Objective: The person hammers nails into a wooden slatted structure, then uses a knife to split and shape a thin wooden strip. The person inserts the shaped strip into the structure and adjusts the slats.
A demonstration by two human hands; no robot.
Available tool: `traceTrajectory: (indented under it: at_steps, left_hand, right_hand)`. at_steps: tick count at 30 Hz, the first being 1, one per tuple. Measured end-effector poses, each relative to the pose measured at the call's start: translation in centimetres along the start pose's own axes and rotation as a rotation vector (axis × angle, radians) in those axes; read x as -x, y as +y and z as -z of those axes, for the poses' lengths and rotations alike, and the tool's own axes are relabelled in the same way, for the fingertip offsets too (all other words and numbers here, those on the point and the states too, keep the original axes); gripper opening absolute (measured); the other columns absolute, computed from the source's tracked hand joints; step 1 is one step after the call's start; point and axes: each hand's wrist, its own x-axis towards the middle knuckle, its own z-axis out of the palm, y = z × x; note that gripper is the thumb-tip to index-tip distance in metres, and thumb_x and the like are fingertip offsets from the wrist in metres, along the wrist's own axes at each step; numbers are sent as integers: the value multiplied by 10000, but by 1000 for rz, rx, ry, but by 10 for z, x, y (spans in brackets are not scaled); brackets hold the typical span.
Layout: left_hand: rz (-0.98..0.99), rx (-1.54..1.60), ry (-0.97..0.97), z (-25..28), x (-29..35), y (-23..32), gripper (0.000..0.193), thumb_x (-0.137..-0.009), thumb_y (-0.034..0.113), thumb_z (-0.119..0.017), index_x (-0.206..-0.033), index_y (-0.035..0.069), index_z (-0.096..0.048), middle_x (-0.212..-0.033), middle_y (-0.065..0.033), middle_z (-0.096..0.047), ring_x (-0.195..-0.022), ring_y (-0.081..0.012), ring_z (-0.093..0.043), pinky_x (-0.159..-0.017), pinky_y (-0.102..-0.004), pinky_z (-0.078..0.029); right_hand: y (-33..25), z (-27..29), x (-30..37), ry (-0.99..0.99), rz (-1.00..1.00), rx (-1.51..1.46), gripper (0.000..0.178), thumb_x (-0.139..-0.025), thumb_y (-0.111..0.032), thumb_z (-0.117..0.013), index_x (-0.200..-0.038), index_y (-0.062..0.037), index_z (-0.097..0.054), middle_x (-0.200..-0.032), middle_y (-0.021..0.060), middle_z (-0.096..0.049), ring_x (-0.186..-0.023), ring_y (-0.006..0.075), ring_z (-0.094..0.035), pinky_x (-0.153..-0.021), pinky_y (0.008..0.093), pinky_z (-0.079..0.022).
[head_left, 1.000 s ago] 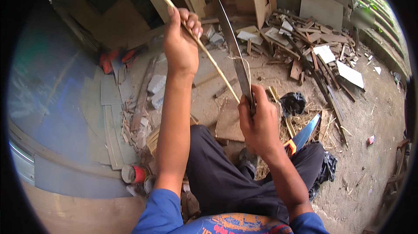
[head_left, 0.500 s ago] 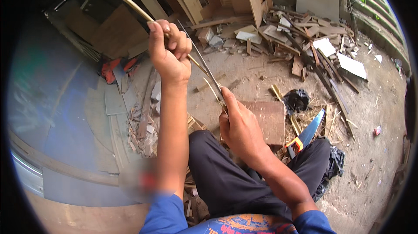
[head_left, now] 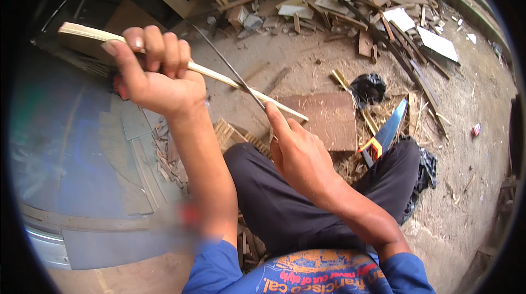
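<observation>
I have the left hand point(head_left: 159, 72) up at upper left, fingers curled over a pale wooden stick point(head_left: 216, 76), thumb pressed along it: a firm pinch. One end of the stick pokes out past the thumb to the left. The rest slants down to the right, out from behind the little finger and across the gap between the hands.

My right hand point(head_left: 300, 151) is lower and nearer the middle, in a fist around a knife point(head_left: 222, 58). The handle is hidden inside it; the thin blade points up and left, index finger laid by its base. The blade crosses the stick just beyond that fingertip. I can't tell how deep the edge sits, if at all.

The stick's far end runs on past the right index finger and shows over a brown board point(head_left: 329, 116); I can't say if they touch. Right of the board I see a black plastic bag point(head_left: 368, 88) and a saw point(head_left: 392, 123) near the right knee point(head_left: 402, 160). Scrap wood point(head_left: 378, 47) is heaped farther off.
</observation>
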Motion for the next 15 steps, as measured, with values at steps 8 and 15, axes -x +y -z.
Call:
traceTrajectory:
  at_steps: [8,15]
  left_hand:
    - [31,58,-22,25,-3,7,366,-1007,405,-482,-787,115,-443,-595,33,-278,-454,-82,-169,-405,-235,-164]
    - [56,73,-20,44,-10,9,396,-993,443,-485,-770,120,-432,-582,37,-291,-442,-81,-184,-401,-226,-184]
  right_hand:
    - [110,-81,49,-76,-277,66,587,-851,-53,-533,-1414,-71,-366,-949,246,-625,-830,453,-628,-715,530,-501]
    - [198,-112,84,-181,-448,245,598,-828,-76,-559,-1400,-49,-389,-870,259,-645,-802,434,-663,-679,511,-531]
